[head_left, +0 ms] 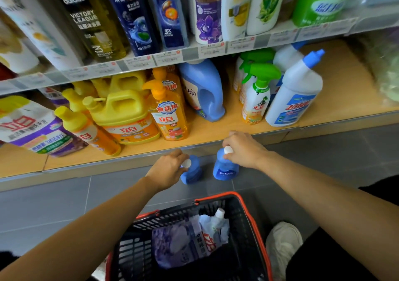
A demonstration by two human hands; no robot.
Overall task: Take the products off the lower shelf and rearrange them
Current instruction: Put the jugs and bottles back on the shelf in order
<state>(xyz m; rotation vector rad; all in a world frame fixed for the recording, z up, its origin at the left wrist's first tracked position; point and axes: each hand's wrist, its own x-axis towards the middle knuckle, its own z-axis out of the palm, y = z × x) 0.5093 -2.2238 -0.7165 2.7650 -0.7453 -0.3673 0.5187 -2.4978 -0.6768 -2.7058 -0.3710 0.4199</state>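
Gripping, item one: left hand (pixel 167 170), fingers curled round the white cap of the left blue bottle (pixel 193 173), which leans, cap toward the palm and base to the right. Item two: right hand (pixel 245 151), fingers clamped on the cap and neck of the right blue bottle (pixel 225 169), long axis close to upright. Both bottles sit below the near lip of the lower shelf (pixel 216 132), over the floor tiles (pixel 64 200); I cannot tell whether they rest there or hang.

Bearing for the next move, as I judge it: bare shelf board lies far of both hands and above, in front of the big blue jug (pixel 205 90); the right hand is the nearer.

Count:
- Small blue bottles: two, one per hand.
- Big blue jugs: one.
- Orange pump bottle (pixel 170 116): one in front.
- Green-trigger sprays (pixel 258 94): two seen.
- White bottles with blue caps (pixel 295 92): two.
- Yellow jugs (pixel 125 107): two.
- Purple-and-white bag (pixel 32 127): one, far left.
- Basket (pixel 172 217): one, near me, holding one refill pouch (pixel 190 241).
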